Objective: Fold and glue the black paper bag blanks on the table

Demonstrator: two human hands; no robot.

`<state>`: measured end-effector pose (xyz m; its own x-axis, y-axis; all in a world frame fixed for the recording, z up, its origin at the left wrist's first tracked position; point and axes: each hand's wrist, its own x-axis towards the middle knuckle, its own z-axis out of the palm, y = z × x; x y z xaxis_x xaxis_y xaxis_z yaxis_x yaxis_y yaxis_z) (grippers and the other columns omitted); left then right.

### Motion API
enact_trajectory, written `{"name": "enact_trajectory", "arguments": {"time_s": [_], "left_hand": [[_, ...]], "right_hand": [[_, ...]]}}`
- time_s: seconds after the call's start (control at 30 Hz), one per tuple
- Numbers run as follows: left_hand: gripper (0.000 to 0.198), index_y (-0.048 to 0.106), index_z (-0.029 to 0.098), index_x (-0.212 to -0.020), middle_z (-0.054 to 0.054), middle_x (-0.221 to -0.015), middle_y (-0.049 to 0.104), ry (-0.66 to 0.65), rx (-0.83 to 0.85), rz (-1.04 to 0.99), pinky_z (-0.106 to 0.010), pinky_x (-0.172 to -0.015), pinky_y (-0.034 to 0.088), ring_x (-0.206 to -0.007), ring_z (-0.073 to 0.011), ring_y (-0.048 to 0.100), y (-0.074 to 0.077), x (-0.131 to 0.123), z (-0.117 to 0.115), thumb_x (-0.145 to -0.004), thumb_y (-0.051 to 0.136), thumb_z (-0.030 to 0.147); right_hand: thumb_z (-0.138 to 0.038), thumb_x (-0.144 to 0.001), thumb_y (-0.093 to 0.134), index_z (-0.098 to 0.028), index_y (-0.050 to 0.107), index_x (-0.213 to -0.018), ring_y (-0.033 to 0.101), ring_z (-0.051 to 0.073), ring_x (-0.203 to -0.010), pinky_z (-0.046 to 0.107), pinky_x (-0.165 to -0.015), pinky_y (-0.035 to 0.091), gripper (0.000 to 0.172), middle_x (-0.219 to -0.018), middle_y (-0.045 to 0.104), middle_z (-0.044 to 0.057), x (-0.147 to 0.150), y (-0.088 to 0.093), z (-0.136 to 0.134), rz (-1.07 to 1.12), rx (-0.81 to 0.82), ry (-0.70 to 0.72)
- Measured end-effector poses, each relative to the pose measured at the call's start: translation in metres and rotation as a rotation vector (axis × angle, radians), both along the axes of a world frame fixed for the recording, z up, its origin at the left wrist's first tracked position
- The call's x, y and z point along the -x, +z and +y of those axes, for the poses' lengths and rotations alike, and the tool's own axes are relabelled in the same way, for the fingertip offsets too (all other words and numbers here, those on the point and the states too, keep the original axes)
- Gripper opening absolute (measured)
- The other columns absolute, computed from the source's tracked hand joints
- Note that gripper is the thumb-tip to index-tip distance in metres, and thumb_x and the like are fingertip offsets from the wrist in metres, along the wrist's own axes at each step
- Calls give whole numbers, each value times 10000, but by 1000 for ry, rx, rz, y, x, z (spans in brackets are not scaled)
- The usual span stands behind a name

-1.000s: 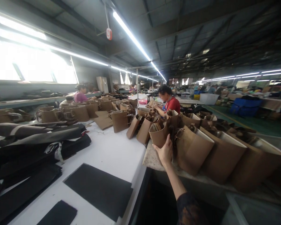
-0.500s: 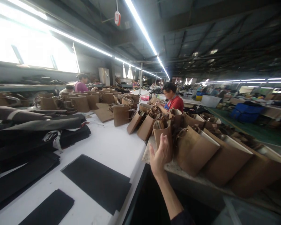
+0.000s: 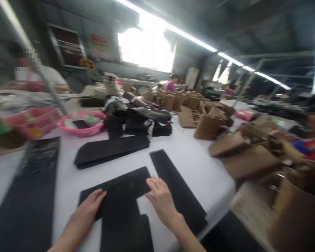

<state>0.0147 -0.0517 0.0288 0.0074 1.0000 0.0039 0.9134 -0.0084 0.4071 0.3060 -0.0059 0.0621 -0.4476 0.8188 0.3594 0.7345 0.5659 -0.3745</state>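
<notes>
Several flat black panels lie on the white table in front of me. My left hand (image 3: 84,211) is closed, with its fingertips at the left edge of an upright-lying black panel (image 3: 118,213). That panel overlaps a crosswise black panel (image 3: 140,178) behind it. To its right is my right hand (image 3: 161,197), open, palm down, fingers stretched toward the crosswise panel's right end; whether they touch it I cannot tell. A long black strip stack (image 3: 177,185) lies just beyond the right hand.
Another dark stack (image 3: 112,150) and a pink basket (image 3: 82,127) are farther back. A long black sheet (image 3: 34,196) lies at left. Brown handbags (image 3: 208,126) stand at the back and right. Co-workers are at the far left and right edges. The table's edge (image 3: 233,189) is at right.
My view has swung left and down to the black panels. My right hand has left the brown handbags and is over the table. My left hand has come into view.
</notes>
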Motion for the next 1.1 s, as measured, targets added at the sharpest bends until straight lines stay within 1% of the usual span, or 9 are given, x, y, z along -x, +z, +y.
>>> {"name": "enact_trajectory", "arguments": {"time_s": [0.07, 0.2, 0.4, 0.53, 0.73, 0.83, 0.9, 1.0, 1.1], "left_hand": [[499, 529, 175, -1281, -72, -1392, 472, 12, -17, 60, -362, -1102, 352, -1290, -203, 445, -6, 7, -2, -849, 319, 39], [467, 539, 148, -1270, -91, -1359, 508, 48, -82, 95, -354, -1117, 335, -1296, -193, 437, -13, 5, 4, -884, 292, 55], [418, 544, 183, -1234, -74, -1329, 534, 79, -191, 29, -379, -1088, 390, -1271, -189, 462, -19, 3, 1, -903, 325, 50], [460, 551, 187, -1207, -71, -1291, 551, 77, -249, -58, -408, -1068, 424, -1248, -191, 483, -18, 5, 1, -852, 338, -15], [548, 544, 182, -1187, -64, -1303, 510, 56, -238, -142, -347, -1092, 403, -1272, -163, 446, -14, 9, -1, -757, 339, -89], [552, 513, 212, -1245, -60, -1275, 516, 73, -240, -39, -344, -1059, 433, -1232, -170, 477, -12, 4, 2, -792, 369, -67], [519, 505, 231, -1275, -75, -1234, 536, 62, -249, 73, -397, -1035, 448, -1204, -212, 500, -10, -2, 6, -830, 420, -22], [455, 524, 211, -1275, -129, -1202, 554, 20, -257, 274, -481, -1006, 448, -1184, -296, 519, -11, -12, 12, -849, 507, 49], [441, 517, 206, -1284, -153, -1199, 562, 13, -264, 411, -497, -984, 455, -1177, -316, 530, -12, -18, 14, -861, 524, 82]], "right_hand": [[-155, -852, 644, -197, 456, -1339, 411, 242, -1299, 453, -1087, 359, 524, -1335, 531, 70, 13, -10, 13, -39, 13, 74], [-169, -899, 568, -180, 420, -1374, 386, 254, -1318, 460, -1070, 385, 498, -1365, 502, 88, 37, -25, 33, -82, -8, 215], [-148, -917, 521, -188, 401, -1389, 390, 239, -1320, 469, -1086, 362, 489, -1386, 489, 80, 76, -33, 43, -146, -41, 366], [-126, -908, 525, -192, 409, -1383, 400, 241, -1314, 491, -1082, 359, 493, -1393, 483, 82, 98, -37, 46, -191, -50, 454], [-136, -941, 476, -179, 462, -1344, 446, 251, -1280, 501, -1064, 371, 405, -1370, 509, 85, 108, -50, 47, -165, -108, 478], [-162, -961, 454, -165, 472, -1335, 434, 255, -1289, 506, -1075, 352, 375, -1358, 523, 69, 109, -55, 47, -162, -143, 473], [-160, -967, 439, -154, 447, -1355, 419, 253, -1300, 506, -1077, 347, 389, -1369, 512, 66, 109, -58, 48, -174, -165, 470], [-143, -965, 425, -119, 340, -1421, 400, 244, -1314, 498, -1079, 347, 464, -1409, 462, 86, 109, -61, 47, -187, -191, 461], [-137, -965, 414, -110, 229, -1467, 410, 237, -1308, 498, -1086, 340, 536, -1433, 426, 97, 107, -61, 47, -195, -185, 431]]}}
